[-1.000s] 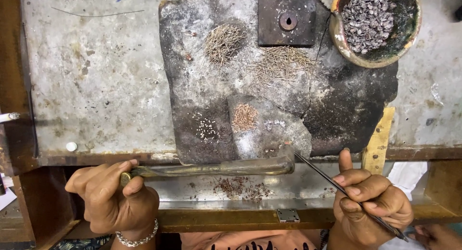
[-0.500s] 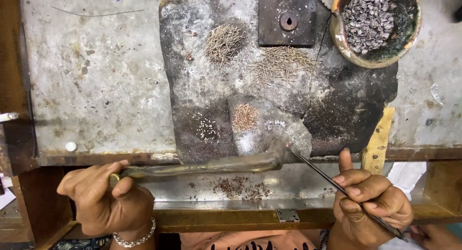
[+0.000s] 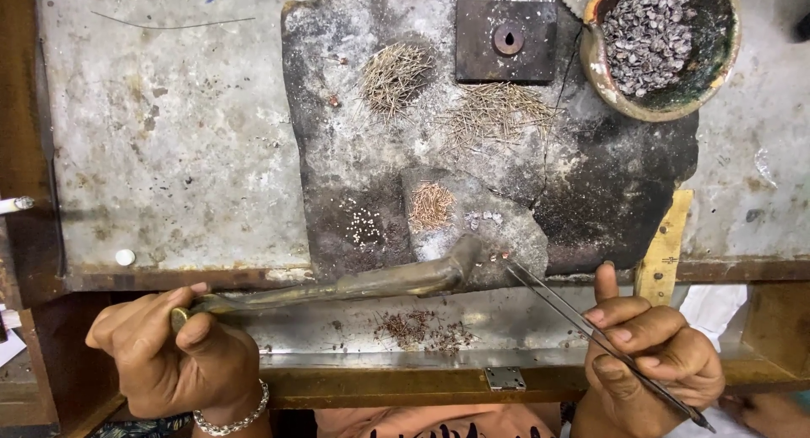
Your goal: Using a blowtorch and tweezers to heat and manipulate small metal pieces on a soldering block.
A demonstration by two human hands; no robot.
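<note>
My left hand (image 3: 173,354) grips the thin end of a long brass blowpipe (image 3: 363,283). Its bent tip lies at the near edge of a dark scorched slab (image 3: 607,185). My right hand (image 3: 654,349) holds long steel tweezers (image 3: 561,307), whose tips meet a tiny piece just right of the pipe's tip. On the slab lie piles of fine wire bits (image 3: 395,73), a small heap of copper-coloured pins (image 3: 430,206) and a cluster of tiny white beads (image 3: 364,227).
A round bowl (image 3: 726,58) of small grey pieces stands at the top right. A dark square block (image 3: 506,40) with a hole sits on the slab. A yellow wooden strip (image 3: 662,248) leans at the slab's right. Loose filings (image 3: 418,328) lie on the lower metal ledge.
The blowpipe's tip has swung up and to the right onto the slab's edge, closer to the tweezer tips. My left hand shifted left and lower. My right hand stayed put.
</note>
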